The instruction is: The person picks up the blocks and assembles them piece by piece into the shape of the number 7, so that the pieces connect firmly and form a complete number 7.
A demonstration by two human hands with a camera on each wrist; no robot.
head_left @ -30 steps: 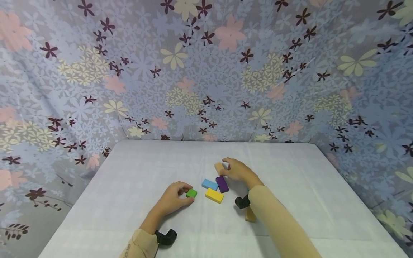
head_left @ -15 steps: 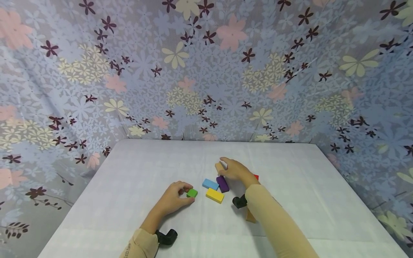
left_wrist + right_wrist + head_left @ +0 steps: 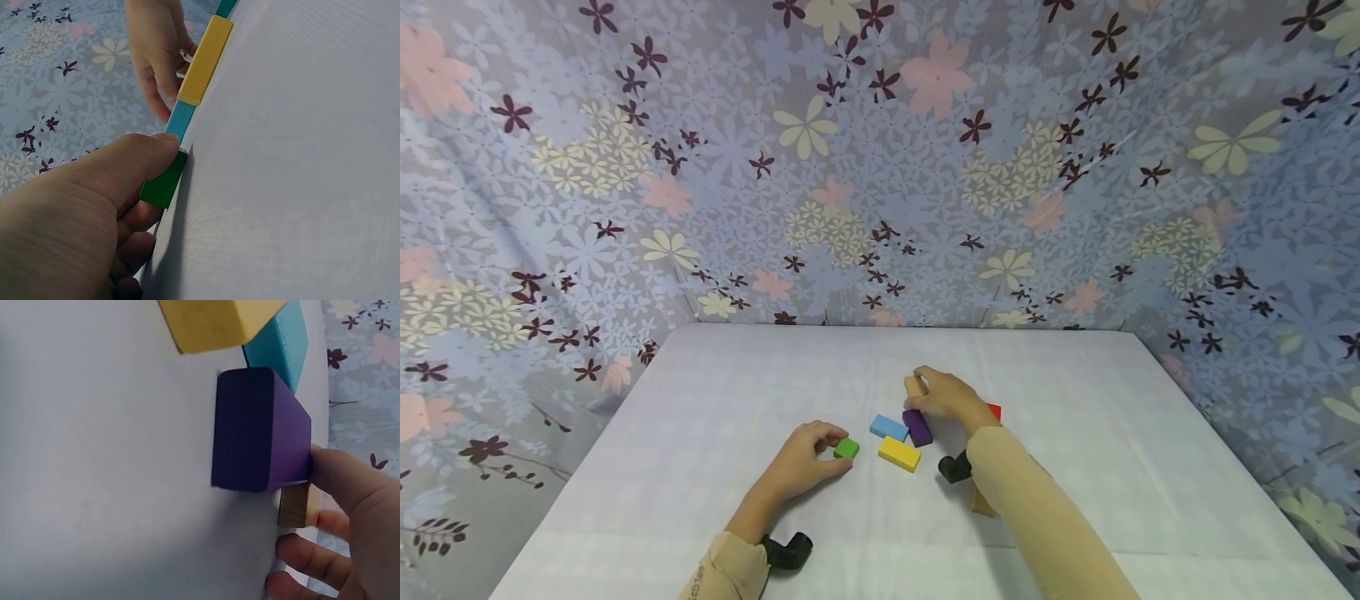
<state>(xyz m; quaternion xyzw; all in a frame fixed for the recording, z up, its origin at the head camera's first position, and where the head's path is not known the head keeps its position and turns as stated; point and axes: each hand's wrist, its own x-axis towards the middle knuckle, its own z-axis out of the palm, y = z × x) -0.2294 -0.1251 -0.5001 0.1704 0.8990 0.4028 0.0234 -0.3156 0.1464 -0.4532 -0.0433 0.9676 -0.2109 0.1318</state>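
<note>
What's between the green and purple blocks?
The blue block and yellow block, as the head view shows. The stretch from the green block to those two is bare.

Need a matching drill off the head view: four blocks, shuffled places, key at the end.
Blocks
1. green block
2. yellow block
3. red block
4. purple block

Places
A. partly hidden behind the right arm
B. beside the right end of the blue block
C. between the thumb and fingers of the left hand
D. on the person's side of the blue block

Pairs: 1-C, 2-D, 3-A, 4-B
</note>
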